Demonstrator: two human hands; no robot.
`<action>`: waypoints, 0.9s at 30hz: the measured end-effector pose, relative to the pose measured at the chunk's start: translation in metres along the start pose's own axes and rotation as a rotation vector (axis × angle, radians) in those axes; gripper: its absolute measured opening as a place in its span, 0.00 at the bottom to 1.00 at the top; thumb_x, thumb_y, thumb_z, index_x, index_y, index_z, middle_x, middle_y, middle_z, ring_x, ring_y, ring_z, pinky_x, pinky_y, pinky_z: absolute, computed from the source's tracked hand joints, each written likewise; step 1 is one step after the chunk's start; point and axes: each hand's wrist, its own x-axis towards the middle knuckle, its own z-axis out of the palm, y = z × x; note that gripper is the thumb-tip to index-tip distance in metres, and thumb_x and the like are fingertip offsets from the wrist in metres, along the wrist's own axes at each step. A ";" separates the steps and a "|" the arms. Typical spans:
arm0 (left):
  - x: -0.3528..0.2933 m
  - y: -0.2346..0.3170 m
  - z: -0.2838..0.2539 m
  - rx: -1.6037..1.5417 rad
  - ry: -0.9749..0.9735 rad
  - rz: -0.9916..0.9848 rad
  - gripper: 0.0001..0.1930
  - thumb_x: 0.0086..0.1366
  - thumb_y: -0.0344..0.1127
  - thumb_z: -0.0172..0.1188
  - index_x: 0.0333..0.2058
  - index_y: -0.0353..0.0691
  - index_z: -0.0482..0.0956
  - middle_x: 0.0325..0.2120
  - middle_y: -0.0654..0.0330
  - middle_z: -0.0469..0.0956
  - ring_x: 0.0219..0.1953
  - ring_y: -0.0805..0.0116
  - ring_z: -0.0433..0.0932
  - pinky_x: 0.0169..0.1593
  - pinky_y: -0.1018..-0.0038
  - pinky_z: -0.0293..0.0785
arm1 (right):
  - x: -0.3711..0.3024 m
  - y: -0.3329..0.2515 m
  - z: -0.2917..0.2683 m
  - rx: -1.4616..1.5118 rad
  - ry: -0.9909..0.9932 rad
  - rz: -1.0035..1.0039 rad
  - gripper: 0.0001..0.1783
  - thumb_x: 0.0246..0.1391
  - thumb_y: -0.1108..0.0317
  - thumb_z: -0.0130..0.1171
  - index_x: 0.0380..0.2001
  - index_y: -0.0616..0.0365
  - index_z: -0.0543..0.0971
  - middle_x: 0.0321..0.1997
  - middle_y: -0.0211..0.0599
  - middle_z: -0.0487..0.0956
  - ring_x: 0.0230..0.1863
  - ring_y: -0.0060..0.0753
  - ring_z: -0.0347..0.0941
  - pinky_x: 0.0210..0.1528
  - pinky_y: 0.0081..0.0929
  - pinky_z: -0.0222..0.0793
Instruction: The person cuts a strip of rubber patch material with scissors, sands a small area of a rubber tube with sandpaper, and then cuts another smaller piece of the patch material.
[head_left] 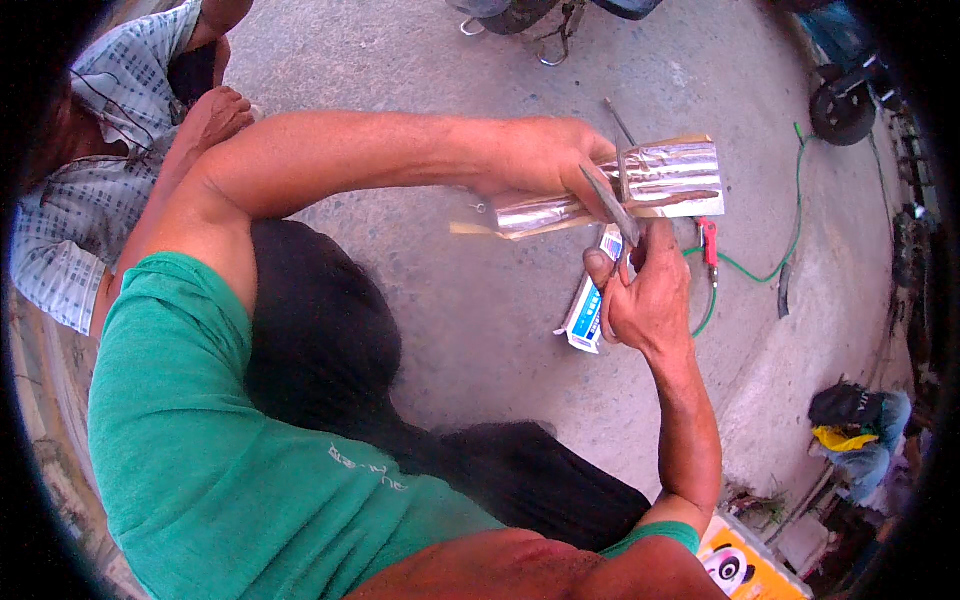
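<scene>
My left hand (545,158) grips a shiny silver foil sheet (675,172) with brownish edges, its fingers partly hidden behind the sheet. The foil runs out on both sides of that hand, held up above the ground. My right hand (652,295) is closed around the handles of a pair of metal scissors (612,205). Their blades are spread apart at the foil's near edge, close to my left fingers. Below the scissors lies a blue and white box (584,312), partly covered by my right hand.
A red-handled air gun (709,242) on a green hose (797,215) lies beyond my right hand. To the left sits another person in a checked shirt (60,260). A black wheel (842,108) stands far right; bags (862,430) and an orange box (745,560) lie nearer.
</scene>
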 end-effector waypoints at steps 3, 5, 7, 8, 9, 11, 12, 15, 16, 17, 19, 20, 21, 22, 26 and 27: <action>-0.001 0.002 -0.001 0.015 -0.024 -0.023 0.18 0.58 0.39 0.66 0.40 0.29 0.82 0.31 0.60 0.81 0.31 0.75 0.76 0.33 0.73 0.73 | -0.001 0.001 -0.001 -0.050 0.000 -0.001 0.26 0.44 0.56 0.74 0.37 0.64 0.74 0.27 0.47 0.76 0.29 0.50 0.75 0.32 0.42 0.70; 0.002 -0.008 -0.003 0.046 -0.028 0.044 0.18 0.57 0.39 0.66 0.40 0.30 0.83 0.31 0.61 0.81 0.31 0.75 0.76 0.34 0.72 0.73 | -0.001 0.001 -0.001 -0.069 -0.004 0.004 0.25 0.44 0.56 0.74 0.36 0.63 0.74 0.26 0.45 0.76 0.27 0.48 0.75 0.31 0.41 0.70; 0.004 -0.012 -0.005 0.078 -0.033 0.085 0.18 0.55 0.38 0.66 0.41 0.32 0.84 0.32 0.61 0.81 0.31 0.74 0.76 0.35 0.72 0.73 | -0.002 -0.002 -0.001 -0.056 0.001 0.005 0.25 0.43 0.55 0.74 0.35 0.61 0.74 0.24 0.43 0.76 0.24 0.47 0.75 0.28 0.40 0.70; 0.005 -0.013 -0.006 0.095 -0.038 0.093 0.18 0.54 0.38 0.67 0.41 0.32 0.84 0.32 0.61 0.82 0.31 0.74 0.76 0.36 0.71 0.73 | -0.003 -0.002 0.000 -0.072 0.009 0.007 0.25 0.43 0.55 0.75 0.34 0.61 0.74 0.23 0.42 0.75 0.23 0.45 0.75 0.27 0.39 0.69; 0.002 -0.010 -0.004 0.107 -0.039 0.095 0.18 0.53 0.37 0.67 0.41 0.32 0.84 0.32 0.61 0.82 0.31 0.74 0.76 0.37 0.71 0.74 | -0.005 0.000 0.001 -0.084 0.009 0.010 0.25 0.43 0.54 0.75 0.34 0.60 0.74 0.22 0.41 0.75 0.22 0.44 0.74 0.26 0.38 0.69; 0.000 0.001 -0.006 0.190 -0.048 0.089 0.18 0.52 0.35 0.67 0.41 0.32 0.84 0.31 0.60 0.82 0.32 0.73 0.77 0.38 0.71 0.74 | -0.006 0.004 0.000 -0.120 0.003 0.024 0.25 0.42 0.53 0.76 0.32 0.59 0.74 0.20 0.39 0.74 0.20 0.41 0.73 0.25 0.36 0.69; -0.003 0.003 -0.005 0.225 -0.053 0.081 0.18 0.52 0.35 0.67 0.42 0.32 0.84 0.31 0.59 0.82 0.33 0.73 0.77 0.39 0.71 0.74 | -0.006 0.004 -0.004 -0.142 -0.009 0.038 0.25 0.42 0.52 0.76 0.31 0.58 0.74 0.19 0.38 0.73 0.19 0.41 0.72 0.25 0.35 0.68; 0.003 -0.012 -0.008 0.267 -0.041 0.121 0.18 0.52 0.34 0.68 0.42 0.32 0.84 0.29 0.59 0.82 0.32 0.72 0.77 0.39 0.70 0.74 | -0.009 0.005 0.002 -0.145 0.011 0.041 0.26 0.42 0.51 0.76 0.28 0.58 0.73 0.18 0.37 0.72 0.18 0.39 0.70 0.24 0.33 0.67; 0.005 -0.014 -0.009 0.280 -0.026 0.150 0.18 0.52 0.34 0.68 0.41 0.32 0.84 0.28 0.59 0.82 0.31 0.72 0.77 0.39 0.70 0.74 | -0.009 0.005 0.002 -0.141 0.037 0.032 0.26 0.42 0.51 0.76 0.27 0.57 0.72 0.18 0.37 0.71 0.18 0.39 0.70 0.24 0.33 0.67; 0.007 -0.018 -0.009 0.294 -0.010 0.179 0.17 0.53 0.35 0.68 0.41 0.32 0.84 0.28 0.60 0.82 0.31 0.72 0.77 0.38 0.70 0.74 | -0.008 0.006 0.005 -0.137 0.057 0.014 0.26 0.43 0.51 0.75 0.28 0.57 0.72 0.19 0.36 0.71 0.19 0.39 0.70 0.24 0.34 0.67; 0.008 -0.018 -0.009 0.259 0.016 0.182 0.17 0.53 0.36 0.68 0.40 0.31 0.85 0.27 0.60 0.82 0.30 0.72 0.77 0.38 0.71 0.74 | -0.005 0.005 0.002 -0.167 0.034 0.039 0.26 0.43 0.51 0.75 0.29 0.58 0.72 0.20 0.36 0.71 0.21 0.41 0.71 0.25 0.36 0.67; 0.009 -0.017 -0.010 0.209 0.030 0.155 0.17 0.54 0.36 0.69 0.40 0.31 0.85 0.27 0.60 0.82 0.30 0.73 0.77 0.37 0.71 0.74 | -0.003 0.005 0.000 -0.181 0.022 0.052 0.26 0.43 0.50 0.74 0.30 0.58 0.72 0.21 0.36 0.71 0.22 0.41 0.71 0.26 0.37 0.67; 0.007 -0.017 -0.010 0.156 0.045 0.123 0.17 0.54 0.36 0.69 0.40 0.31 0.85 0.27 0.61 0.81 0.29 0.73 0.76 0.37 0.71 0.73 | 0.000 0.003 -0.002 -0.186 -0.021 0.078 0.26 0.44 0.51 0.74 0.32 0.58 0.72 0.23 0.38 0.73 0.24 0.45 0.73 0.28 0.40 0.68; 0.006 -0.016 -0.009 0.120 0.037 0.118 0.16 0.54 0.37 0.69 0.39 0.30 0.85 0.27 0.61 0.81 0.29 0.73 0.76 0.37 0.71 0.73 | 0.000 0.003 -0.002 -0.163 -0.030 0.083 0.26 0.44 0.51 0.73 0.34 0.58 0.72 0.24 0.39 0.74 0.26 0.47 0.74 0.30 0.41 0.69; 0.001 -0.008 -0.007 0.069 0.030 0.102 0.17 0.55 0.39 0.68 0.37 0.29 0.84 0.26 0.61 0.80 0.29 0.75 0.75 0.35 0.71 0.72 | 0.000 0.006 0.004 -0.088 0.012 -0.005 0.29 0.45 0.52 0.72 0.43 0.59 0.73 0.32 0.45 0.78 0.35 0.54 0.77 0.39 0.45 0.72; 0.000 -0.007 -0.005 0.079 0.037 0.098 0.18 0.55 0.39 0.68 0.37 0.28 0.84 0.26 0.61 0.80 0.29 0.75 0.75 0.35 0.71 0.72 | 0.000 0.007 0.005 -0.073 0.041 -0.055 0.30 0.46 0.53 0.72 0.45 0.59 0.73 0.34 0.46 0.79 0.37 0.56 0.77 0.42 0.46 0.73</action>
